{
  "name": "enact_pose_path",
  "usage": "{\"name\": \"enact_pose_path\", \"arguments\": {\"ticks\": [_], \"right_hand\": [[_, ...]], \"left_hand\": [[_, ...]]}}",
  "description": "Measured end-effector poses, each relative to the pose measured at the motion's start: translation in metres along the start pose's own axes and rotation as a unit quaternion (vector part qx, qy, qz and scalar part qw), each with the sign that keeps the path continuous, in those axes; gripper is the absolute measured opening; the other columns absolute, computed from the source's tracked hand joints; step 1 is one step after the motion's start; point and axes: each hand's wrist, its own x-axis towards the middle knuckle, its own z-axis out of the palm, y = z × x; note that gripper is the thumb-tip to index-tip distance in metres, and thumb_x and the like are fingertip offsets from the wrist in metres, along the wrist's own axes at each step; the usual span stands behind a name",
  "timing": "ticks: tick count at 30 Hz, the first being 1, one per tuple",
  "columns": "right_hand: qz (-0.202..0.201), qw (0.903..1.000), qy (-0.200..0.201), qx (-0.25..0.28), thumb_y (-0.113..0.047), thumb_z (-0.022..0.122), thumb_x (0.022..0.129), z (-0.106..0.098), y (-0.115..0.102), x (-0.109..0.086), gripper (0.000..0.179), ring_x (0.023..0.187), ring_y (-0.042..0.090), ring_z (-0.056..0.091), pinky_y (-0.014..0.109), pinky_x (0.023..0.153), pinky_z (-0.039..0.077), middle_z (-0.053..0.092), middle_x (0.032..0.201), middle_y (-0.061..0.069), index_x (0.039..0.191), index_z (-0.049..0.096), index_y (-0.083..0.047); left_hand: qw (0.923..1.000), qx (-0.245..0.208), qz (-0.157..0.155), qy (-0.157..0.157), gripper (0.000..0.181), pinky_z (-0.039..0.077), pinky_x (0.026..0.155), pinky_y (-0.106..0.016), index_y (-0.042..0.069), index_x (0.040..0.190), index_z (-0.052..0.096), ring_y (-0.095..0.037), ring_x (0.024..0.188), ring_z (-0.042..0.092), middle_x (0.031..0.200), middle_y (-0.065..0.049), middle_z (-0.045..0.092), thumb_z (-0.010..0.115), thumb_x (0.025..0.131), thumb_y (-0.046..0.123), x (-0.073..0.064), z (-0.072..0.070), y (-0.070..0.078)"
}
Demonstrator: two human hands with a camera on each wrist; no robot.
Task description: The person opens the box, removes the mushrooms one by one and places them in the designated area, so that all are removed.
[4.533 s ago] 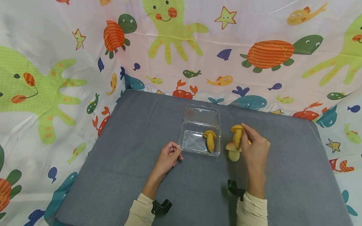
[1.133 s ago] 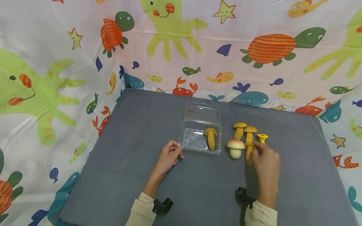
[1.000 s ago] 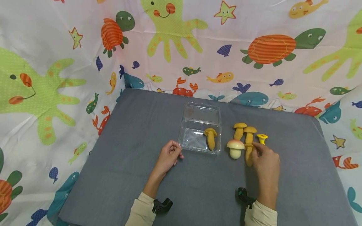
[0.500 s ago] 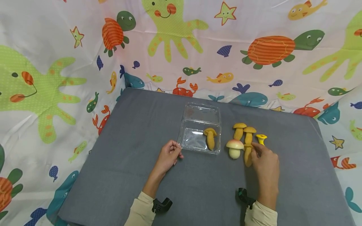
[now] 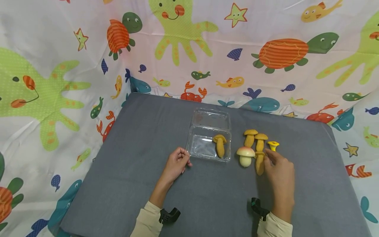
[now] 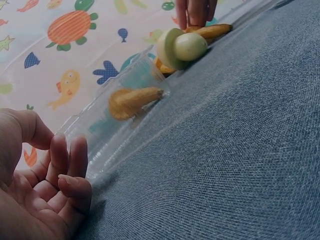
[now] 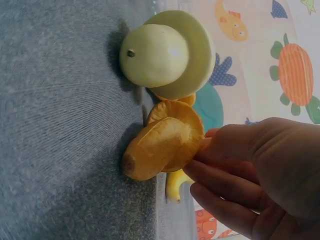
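My left hand pinches the near left corner of an open clear plastic clamshell box between thumb and forefinger. One brown toy mushroom lies inside the box. To its right, my right hand has its fingertips at the cap rim of another brown toy mushroom, which lies on the cloth; the fingers look fairly straight. Beside that one is a pale toy mushroom with a reddish cap. Two further brown mushrooms, such as the leftmost one, lie behind. A yellow trumpet-shaped mushroom is partly hidden by my hand.
Grey cloth covers the table. A printed sea-animal curtain hangs along the back and both sides. The box's lid lies folded back, away from me.
The right hand has carried a brown mushroom rightward from near the box and laid it among the others. Lately its fingers have shifted slightly right of that mushroom. The left hand stays put.
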Motion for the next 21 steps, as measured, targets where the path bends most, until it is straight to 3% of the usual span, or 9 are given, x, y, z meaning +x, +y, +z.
{"name": "enact_pose_path", "arguments": {"ticks": [6, 12, 16, 21], "right_hand": [[-0.010, 0.9989, 0.043, 0.015, -0.017, 0.062, 0.104, 0.000, -0.005, -0.001, 0.032, 0.111, 0.038, 0.074, 0.044, 0.074, 0.051, 0.076, 0.122, 0.015, 0.133, 0.074, -0.010], [-0.061, 0.9938, 0.085, 0.038, -0.017, 0.066, 0.104, 0.003, -0.012, 0.002, 0.027, 0.105, 0.035, 0.077, 0.014, 0.063, 0.041, 0.079, 0.116, 0.012, 0.128, 0.077, -0.013], [-0.106, 0.9863, 0.101, 0.076, -0.013, 0.069, 0.103, 0.006, -0.021, 0.006, 0.024, 0.101, 0.034, 0.078, 0.001, 0.074, 0.040, 0.080, 0.112, 0.010, 0.125, 0.078, -0.012], [-0.148, 0.9777, 0.089, 0.120, -0.007, 0.070, 0.100, 0.010, -0.037, 0.011, 0.025, 0.100, 0.034, 0.078, -0.001, 0.084, 0.042, 0.080, 0.111, 0.009, 0.123, 0.079, -0.010]], "left_hand": [[1.0000, 0.001, -0.001, 0.000, 0.004, 0.040, 0.047, -0.020, 0.003, 0.100, 0.059, -0.019, 0.072, 0.072, 0.081, -0.013, 0.064, 0.062, 0.102, 0.004, 0.001, 0.000, -0.001], [1.0000, 0.001, 0.001, -0.005, 0.004, 0.041, 0.047, -0.021, 0.002, 0.102, 0.059, -0.018, 0.073, 0.072, 0.081, -0.012, 0.064, 0.061, 0.103, 0.005, 0.001, 0.000, -0.001], [1.0000, 0.001, 0.002, -0.008, 0.005, 0.041, 0.048, -0.021, 0.003, 0.102, 0.059, -0.018, 0.073, 0.072, 0.081, -0.010, 0.064, 0.061, 0.104, 0.007, 0.002, -0.001, -0.002], [1.0000, 0.000, 0.002, -0.005, 0.005, 0.041, 0.047, -0.021, 0.003, 0.102, 0.058, -0.017, 0.073, 0.072, 0.081, -0.009, 0.063, 0.061, 0.103, 0.006, 0.001, -0.001, -0.002]]}}
